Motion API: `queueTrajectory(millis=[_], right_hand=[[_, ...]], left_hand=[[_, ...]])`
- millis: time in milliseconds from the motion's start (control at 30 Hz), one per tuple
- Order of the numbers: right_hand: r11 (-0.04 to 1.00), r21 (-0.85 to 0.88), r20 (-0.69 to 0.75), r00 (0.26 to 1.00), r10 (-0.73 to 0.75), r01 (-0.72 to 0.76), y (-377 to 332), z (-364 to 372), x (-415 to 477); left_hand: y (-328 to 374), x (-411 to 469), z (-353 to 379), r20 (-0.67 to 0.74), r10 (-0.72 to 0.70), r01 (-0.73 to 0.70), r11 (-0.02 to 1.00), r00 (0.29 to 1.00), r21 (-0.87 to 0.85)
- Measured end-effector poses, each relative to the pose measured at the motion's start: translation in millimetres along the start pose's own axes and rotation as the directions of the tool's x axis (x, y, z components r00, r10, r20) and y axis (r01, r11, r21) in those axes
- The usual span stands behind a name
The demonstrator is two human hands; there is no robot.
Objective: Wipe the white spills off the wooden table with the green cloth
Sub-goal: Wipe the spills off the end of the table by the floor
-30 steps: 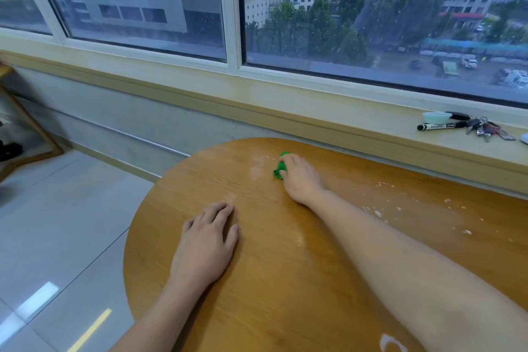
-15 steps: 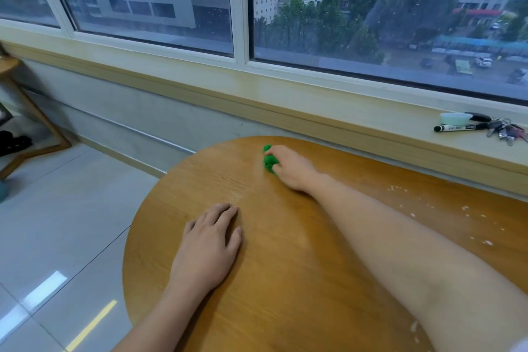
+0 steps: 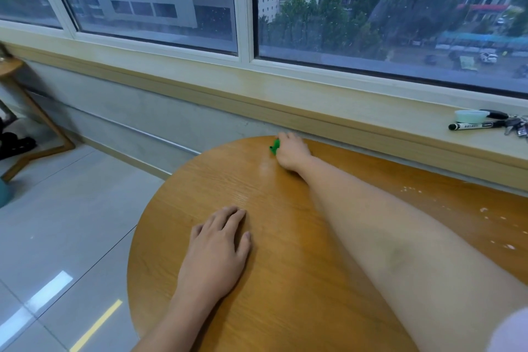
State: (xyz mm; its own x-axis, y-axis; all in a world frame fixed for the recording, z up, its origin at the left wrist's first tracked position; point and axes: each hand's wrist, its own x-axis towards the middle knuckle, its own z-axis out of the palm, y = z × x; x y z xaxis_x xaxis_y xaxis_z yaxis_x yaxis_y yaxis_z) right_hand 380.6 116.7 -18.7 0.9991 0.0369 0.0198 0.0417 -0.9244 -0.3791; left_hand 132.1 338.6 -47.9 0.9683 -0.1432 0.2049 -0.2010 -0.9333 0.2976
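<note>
Two bare hands rest on the round wooden table [image 3: 285, 280] that stands against the wall below the long pale window sill [image 3: 328, 111]. The only writing in sight is a white label on the black marker pen [image 3: 474, 125] lying on that sill, too small to read. Beside the pen sit a pale green plastic lid [image 3: 471, 115] and a bunch of keys [image 3: 516, 126].

The right hand [image 3: 291, 153] reaches to the table's far edge, nearest the sill, with its fingers curled down over the small green cloth [image 3: 275, 146]; only a crumpled bit of the cloth shows at the hand's left side, pressed to the wood. The left hand [image 3: 218, 248] lies flat and loose, palm down, on the table's near left part, fingers lightly spread, holding nothing. White spills [image 3: 485, 211], small flecks and dabs, dot the table's right side, well apart from the cloth, beyond the outstretched right forearm.
</note>
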Motion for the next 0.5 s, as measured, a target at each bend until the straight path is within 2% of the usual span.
queueTrajectory(millis=[200,300,400,500], right_hand=[[0.956,0.016,0.138,0.946,-0.292,0.293,-83,38,-41],[0.914,0.030,0.158,0.902,-0.403,0.404,-97,48,-80],[0.892,0.062,0.169,0.877,-0.451,0.447,-84,39,-114],[0.899,0.081,0.182,0.881,-0.437,0.430,-57,23,-139]], left_hand=[[-1,1,2,0.013,0.009,-0.009,1.000,1.000,0.025],[-1,0,1,0.019,0.006,-0.007,0.999,1.000,0.032],[0,1,1,0.021,0.004,-0.004,0.999,1.000,0.044],[0,0,0,0.027,0.004,-0.005,0.999,1.000,0.050]])
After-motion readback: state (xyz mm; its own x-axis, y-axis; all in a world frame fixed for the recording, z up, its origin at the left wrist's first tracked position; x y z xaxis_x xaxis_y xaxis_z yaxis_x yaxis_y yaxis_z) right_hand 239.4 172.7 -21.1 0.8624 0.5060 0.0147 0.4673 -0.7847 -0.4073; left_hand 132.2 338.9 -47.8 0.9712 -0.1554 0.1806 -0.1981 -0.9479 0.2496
